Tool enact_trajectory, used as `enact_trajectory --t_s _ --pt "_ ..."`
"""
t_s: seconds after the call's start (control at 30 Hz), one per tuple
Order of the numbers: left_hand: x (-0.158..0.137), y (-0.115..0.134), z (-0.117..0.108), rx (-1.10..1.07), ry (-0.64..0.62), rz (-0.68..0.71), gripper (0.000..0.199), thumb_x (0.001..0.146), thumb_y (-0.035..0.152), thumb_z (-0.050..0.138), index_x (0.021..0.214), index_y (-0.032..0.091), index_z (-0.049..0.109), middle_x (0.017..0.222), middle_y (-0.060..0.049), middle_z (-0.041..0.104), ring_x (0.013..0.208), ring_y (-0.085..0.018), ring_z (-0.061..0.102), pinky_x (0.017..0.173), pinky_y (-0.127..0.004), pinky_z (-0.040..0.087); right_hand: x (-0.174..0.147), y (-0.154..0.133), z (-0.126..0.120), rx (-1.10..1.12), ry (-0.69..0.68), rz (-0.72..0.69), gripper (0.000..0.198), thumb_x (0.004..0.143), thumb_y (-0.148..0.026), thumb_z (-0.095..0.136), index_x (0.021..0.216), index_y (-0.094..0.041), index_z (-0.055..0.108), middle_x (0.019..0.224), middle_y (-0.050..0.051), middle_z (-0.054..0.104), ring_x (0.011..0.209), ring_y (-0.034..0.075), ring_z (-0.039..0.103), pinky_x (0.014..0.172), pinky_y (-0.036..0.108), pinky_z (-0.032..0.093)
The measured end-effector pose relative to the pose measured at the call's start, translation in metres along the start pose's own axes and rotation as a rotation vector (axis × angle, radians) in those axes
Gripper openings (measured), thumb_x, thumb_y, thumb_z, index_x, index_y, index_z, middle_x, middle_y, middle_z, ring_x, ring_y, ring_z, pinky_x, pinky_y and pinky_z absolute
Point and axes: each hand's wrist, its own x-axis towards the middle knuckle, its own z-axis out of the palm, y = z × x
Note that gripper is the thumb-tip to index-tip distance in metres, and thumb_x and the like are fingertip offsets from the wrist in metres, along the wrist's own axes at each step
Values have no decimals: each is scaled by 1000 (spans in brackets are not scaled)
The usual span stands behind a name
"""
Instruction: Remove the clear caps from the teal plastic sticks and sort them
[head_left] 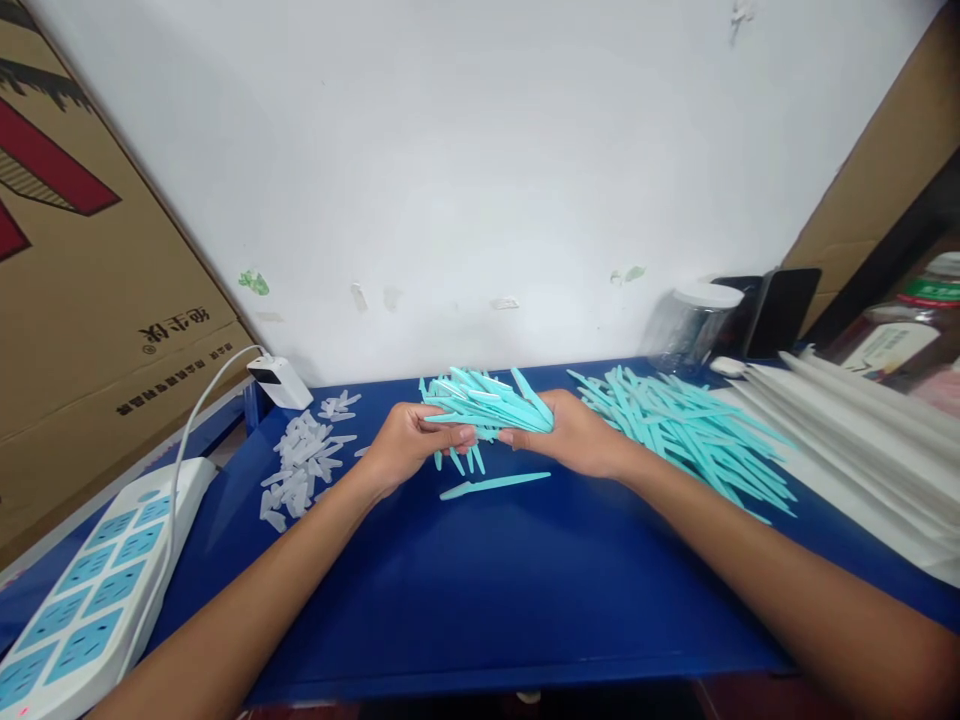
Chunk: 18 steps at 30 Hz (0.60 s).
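A loose bundle of turquoise eyebrow razors [491, 402] is held above the blue table, spanning both my hands. My left hand [409, 445] is closed on the bundle's left end, thumb along the front. At the other end, my right hand [574, 432] wraps round the razors with its thumb in front. Behind and under the bundle more razors partly show, their lower ends sticking out below. One single razor [495, 485] lies flat on the table just in front of my hands.
A large pile of turquoise razors [682, 425] lies to the right, beside stacked white sheets [847, 440] and a lidded clear jar [694, 325]. Small translucent caps [304, 460] are heaped left, near a white device [280, 382] and power strip [105, 580]. A wall closes the back.
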Motion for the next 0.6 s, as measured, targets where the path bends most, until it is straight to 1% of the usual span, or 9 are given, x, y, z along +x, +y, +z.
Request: enact_trajectory --t_s 0.07,0.17,0.27,0.33,0.43,0.47,0.5,0.53,0.6 --pt "-1 -2 4 10 12 8 34 80 48 83 84 15 80 79 -10 78 73 -22 70 64 -31 51 0 -1 3 1 1 -26 36 84 -52 74 82 -17 68 72 -1 60 65 15 48 60 27 35" --pt "1 -4 5 21 11 16 37 81 51 82 87 15 79 79 -10 78 73 -23 71 63 -32 53 0 -2 6 13 5 -29 37 85 -54 73 82 -17 69 75 1 65 67 16 54 62 28 40" --pt "3 -1 -3 42 -27 12 41 79 52 83 95 14 81 82 -11 79 74 -24 73 65 -32 56 0 -1 6 41 -3 29 39 87 -56 70 81 -17 71 77 4 70 63 16 60 60 28 44" --pt "4 4 -13 55 -45 8 43 78 51 85 101 14 81 85 -10 80 76 -24 75 69 -32 59 1 0 4 68 5 51 40 87 -57 70 85 -17 72 80 5 72 64 17 63 59 29 47" --pt "3 14 -29 82 -36 14 42 79 50 84 102 15 80 89 -10 80 77 -22 74 73 -32 59 1 1 1 106 20 -6 42 89 -59 69 89 -17 73 90 8 75 82 22 69 73 31 53" --pt "2 16 -34 101 -26 19 42 80 51 83 101 15 80 90 -11 80 77 -21 73 73 -31 58 1 1 1 111 22 -25 42 89 -59 68 88 -17 72 90 8 74 84 22 69 76 32 54" --pt "2 19 -38 123 -12 23 43 81 53 81 100 14 80 90 -11 80 76 -21 73 73 -31 58 1 0 0 112 17 -29 43 90 -59 68 87 -17 71 87 8 73 81 21 68 75 31 53" --pt "2 20 -42 150 4 26 44 82 54 80 99 14 80 91 -11 80 76 -21 72 72 -31 58 1 -1 0 113 10 -15 44 89 -60 68 85 -17 69 83 6 71 74 19 66 70 30 52" --pt "4 20 -50 222 40 16 47 83 58 77 100 14 79 93 -12 80 76 -21 71 72 -31 57 0 -2 -1 116 4 27 46 89 -63 67 85 -17 65 73 2 62 60 14 56 56 27 45"
